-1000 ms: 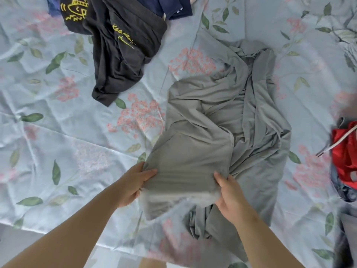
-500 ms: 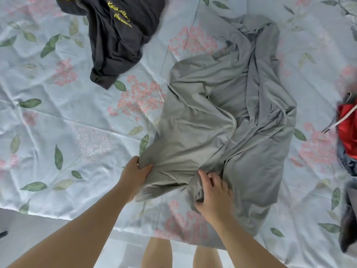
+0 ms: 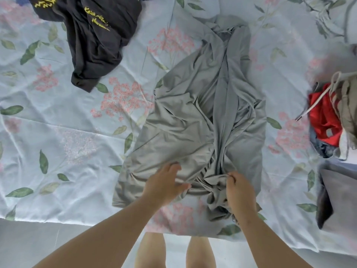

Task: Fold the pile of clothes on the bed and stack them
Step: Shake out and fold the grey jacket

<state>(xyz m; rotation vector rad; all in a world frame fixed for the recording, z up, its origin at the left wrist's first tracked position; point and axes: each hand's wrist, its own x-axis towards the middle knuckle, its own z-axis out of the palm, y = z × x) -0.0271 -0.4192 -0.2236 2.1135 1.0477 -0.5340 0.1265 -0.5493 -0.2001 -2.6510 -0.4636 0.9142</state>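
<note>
Head view, looking down over near edge of bed. Bed sheet [image 3: 58,132]: pale blue, printed with pink flower clusters and green leaves, creased all over, fold lines running across it. Sheet hangs over the near edge. Below it a strip of pale grey floor [image 3: 29,242] and the person's bare legs [image 3: 150,250].

Grey garment [image 3: 193,122]: lies in middle of bed, long axis running from near edge toward far edge, heavily rumpled, a thick twist of folds down its right half. Its near end reaches almost to the near edge.

Left hand [image 3: 164,183]: palm down on near end of grey garment, fingers spread and fairly straight, gripping nothing. Cannot tell how firmly it presses.

Right hand [image 3: 240,192]: just beside the left, fingers curled, pinching a bunched wad of the garment's near hem.

Black garment [image 3: 96,41]: crumpled at far left corner, yellow lettering on it, apart from the grey one.

Right edge: mixed heap with a red garment [image 3: 322,117], a white drawstring [image 3: 316,101] trailing across it and an olive piece [image 3: 347,105] beside it. Nearer along the same edge, a dark grey cloth [image 3: 340,200] lying flat.
</note>
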